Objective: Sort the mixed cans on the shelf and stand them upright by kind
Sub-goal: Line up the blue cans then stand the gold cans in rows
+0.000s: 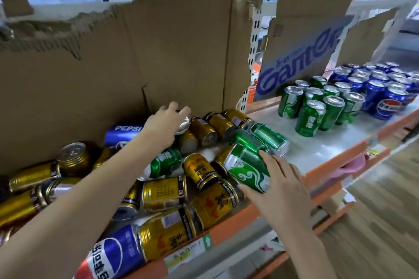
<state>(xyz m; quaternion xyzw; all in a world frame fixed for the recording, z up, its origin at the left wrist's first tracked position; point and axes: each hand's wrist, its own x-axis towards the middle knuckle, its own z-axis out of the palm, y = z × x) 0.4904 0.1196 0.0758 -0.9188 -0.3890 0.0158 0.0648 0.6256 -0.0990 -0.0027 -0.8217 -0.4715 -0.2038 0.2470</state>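
Note:
A heap of mixed cans lies on the white shelf: several gold cans, a few green ones and blue Pepsi cans. My right hand grips a lying green can at the heap's right edge. My left hand reaches to the back of the heap, its fingers curled over the silver top of a can whose body is hidden. On the right, green cans stand upright in a group, with upright blue Pepsi cans behind them.
A torn cardboard wall backs the heap. A cardboard sheet printed "Ganten" leans behind the upright cans. The shelf has an orange front rail. Wooden floor lies to the right, windows behind.

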